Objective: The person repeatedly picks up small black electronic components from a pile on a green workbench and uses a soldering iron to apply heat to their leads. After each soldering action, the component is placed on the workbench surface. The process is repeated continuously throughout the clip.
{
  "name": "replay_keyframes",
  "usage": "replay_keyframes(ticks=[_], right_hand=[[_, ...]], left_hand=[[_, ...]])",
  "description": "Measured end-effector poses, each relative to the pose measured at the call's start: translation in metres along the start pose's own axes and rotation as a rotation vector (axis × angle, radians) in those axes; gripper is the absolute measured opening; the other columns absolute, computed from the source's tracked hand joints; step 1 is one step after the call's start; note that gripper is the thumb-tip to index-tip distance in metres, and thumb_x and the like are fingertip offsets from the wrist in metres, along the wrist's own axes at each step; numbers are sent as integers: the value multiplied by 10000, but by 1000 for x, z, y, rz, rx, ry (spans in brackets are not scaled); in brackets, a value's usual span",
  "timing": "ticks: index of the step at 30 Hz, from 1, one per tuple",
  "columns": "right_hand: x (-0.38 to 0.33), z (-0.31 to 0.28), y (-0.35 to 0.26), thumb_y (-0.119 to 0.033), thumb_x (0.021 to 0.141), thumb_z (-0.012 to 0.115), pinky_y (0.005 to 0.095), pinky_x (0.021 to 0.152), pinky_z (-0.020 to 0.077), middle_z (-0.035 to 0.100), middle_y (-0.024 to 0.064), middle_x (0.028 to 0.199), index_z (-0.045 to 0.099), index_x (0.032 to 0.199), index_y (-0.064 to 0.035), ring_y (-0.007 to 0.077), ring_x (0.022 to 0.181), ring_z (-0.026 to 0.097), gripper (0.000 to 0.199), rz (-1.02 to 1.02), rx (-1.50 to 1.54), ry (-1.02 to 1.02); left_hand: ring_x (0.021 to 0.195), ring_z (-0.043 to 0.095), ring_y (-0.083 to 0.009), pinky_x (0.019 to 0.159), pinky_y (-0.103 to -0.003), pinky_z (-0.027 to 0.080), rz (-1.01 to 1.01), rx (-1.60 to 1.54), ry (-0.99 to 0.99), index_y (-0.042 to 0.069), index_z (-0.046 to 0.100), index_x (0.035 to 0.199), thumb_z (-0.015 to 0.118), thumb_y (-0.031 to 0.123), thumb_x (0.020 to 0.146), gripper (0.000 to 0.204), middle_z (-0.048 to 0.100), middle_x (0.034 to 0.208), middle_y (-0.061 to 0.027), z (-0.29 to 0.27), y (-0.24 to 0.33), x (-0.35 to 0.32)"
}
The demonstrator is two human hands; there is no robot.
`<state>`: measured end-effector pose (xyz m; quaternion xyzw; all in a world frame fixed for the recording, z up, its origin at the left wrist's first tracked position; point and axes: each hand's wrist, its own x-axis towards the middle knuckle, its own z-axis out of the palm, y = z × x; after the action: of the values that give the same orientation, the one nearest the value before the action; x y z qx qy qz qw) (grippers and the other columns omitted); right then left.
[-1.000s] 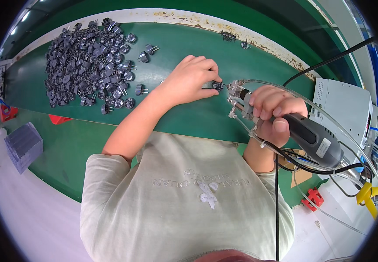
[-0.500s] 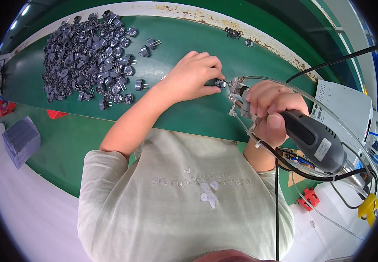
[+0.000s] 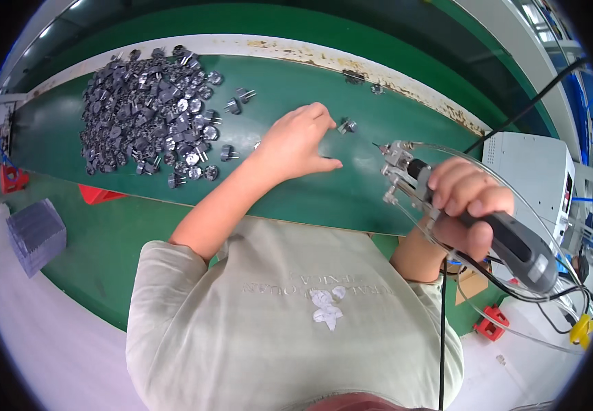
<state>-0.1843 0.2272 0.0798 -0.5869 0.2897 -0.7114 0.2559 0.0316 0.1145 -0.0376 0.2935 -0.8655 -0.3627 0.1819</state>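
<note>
My left hand point(image 3: 300, 142) rests on the green belt point(image 3: 289, 89) with fingers spread and nothing in it. A small dark metal part point(image 3: 346, 126) lies just beyond its fingertips. My right hand point(image 3: 466, 205) grips a grey pen-shaped power tool point(image 3: 495, 229) with a metal tip point(image 3: 396, 164), clear tubes and a black cable. The tip points left, a short way from the left hand. A large heap of small grey metal parts point(image 3: 142, 109) lies on the belt to the far left, with a few loose ones point(image 3: 238, 101) near its edge.
A white box-shaped unit point(image 3: 533, 171) stands right of the belt. Two more loose parts point(image 3: 361, 81) lie by the belt's worn white far edge. A grey ribbed block point(image 3: 35, 233) and red pieces point(image 3: 98, 195) sit at the left, a red clip point(image 3: 491, 322) at the lower right.
My left hand has let go of the part it held at the tool tip and drawn left, opening. The tool and my right hand have pulled away to the right.
</note>
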Motion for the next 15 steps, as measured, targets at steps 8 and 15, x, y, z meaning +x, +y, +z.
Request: replay_keyframes(ticks=[8,15], right_hand=[[-15,-9,4,-250,913,801,429,615,562,619,80,728,584,988,-57,237,598,618,300,44,77,16],[-19,-8,7,-266,949,766,430,605,554,599,59,699,563,981,-75,223,563,593,280,26,38,36]], left_hand=[[1145,635,-343,983,-446,540,140,30,13,55,698,1242,811,151,840,428,622,1217,-112,12,1,24],[1144,652,-321,965,-434,559,157,80,-23,50,744,1206,729,65,911,296,678,1227,-102,15,-4,17]])
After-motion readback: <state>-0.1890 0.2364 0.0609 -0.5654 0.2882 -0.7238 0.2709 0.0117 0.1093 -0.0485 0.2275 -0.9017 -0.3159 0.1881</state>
